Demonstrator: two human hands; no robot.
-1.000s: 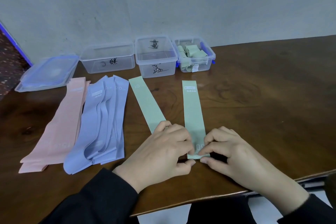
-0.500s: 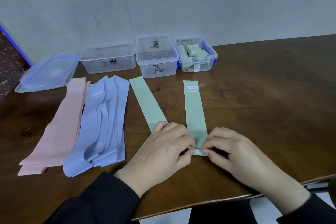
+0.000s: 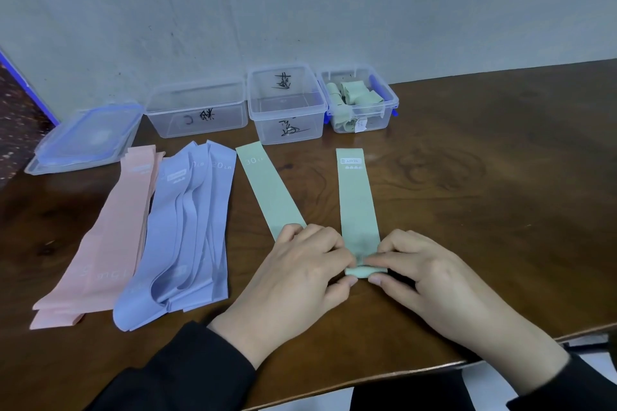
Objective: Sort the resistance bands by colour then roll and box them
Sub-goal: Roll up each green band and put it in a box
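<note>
A green band (image 3: pixel 356 200) lies lengthwise on the wooden table (image 3: pixel 484 210), its near end curled into a small roll (image 3: pixel 359 272). My left hand (image 3: pixel 300 274) and my right hand (image 3: pixel 424 274) pinch that roll from either side with thumbs and fingertips. A second green band (image 3: pixel 267 187) lies flat to the left, its near end under my left hand. Further left are a pile of purple bands (image 3: pixel 187 230) and a pile of pink bands (image 3: pixel 103 237). Three clear boxes stand at the back: a left one (image 3: pixel 197 112), a middle one (image 3: pixel 287 107), and a right one (image 3: pixel 360 100) holding rolled green bands.
Stacked blue-tinted lids (image 3: pixel 86 140) lie at the back left beside the boxes. A grey wall rises right behind the boxes. The table's front edge runs just under my wrists. The right part of the table is bare wood.
The near end of the green band has been rolled a little further up the strip. Both hands stayed on it, shifting slightly away from me.
</note>
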